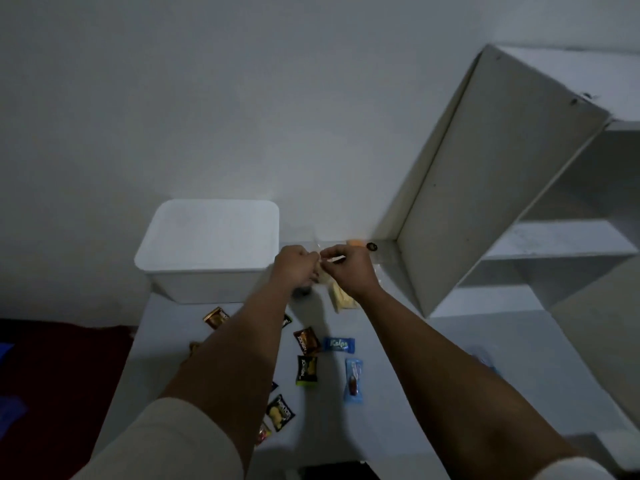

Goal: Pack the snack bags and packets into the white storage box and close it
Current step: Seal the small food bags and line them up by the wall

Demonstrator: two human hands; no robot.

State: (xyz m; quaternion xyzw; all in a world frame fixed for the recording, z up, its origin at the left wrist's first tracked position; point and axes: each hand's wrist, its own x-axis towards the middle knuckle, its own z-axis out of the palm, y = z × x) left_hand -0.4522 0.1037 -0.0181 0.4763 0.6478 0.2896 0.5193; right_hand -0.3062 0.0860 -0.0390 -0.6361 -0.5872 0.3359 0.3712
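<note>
Both hands, left hand (294,268) and right hand (346,268), pinch clear snack bag (341,297) | light, crinkly, likely slippery | grip top edge

The white storage box (207,249) stands with its lid on. Just right of it a clear bag of pale yellow snacks (341,296) is held up off the tabletop. Nearer than the box lie small packets: brown (306,340), blue (338,344), black-and-yellow (307,370), light blue (353,380).
</note>
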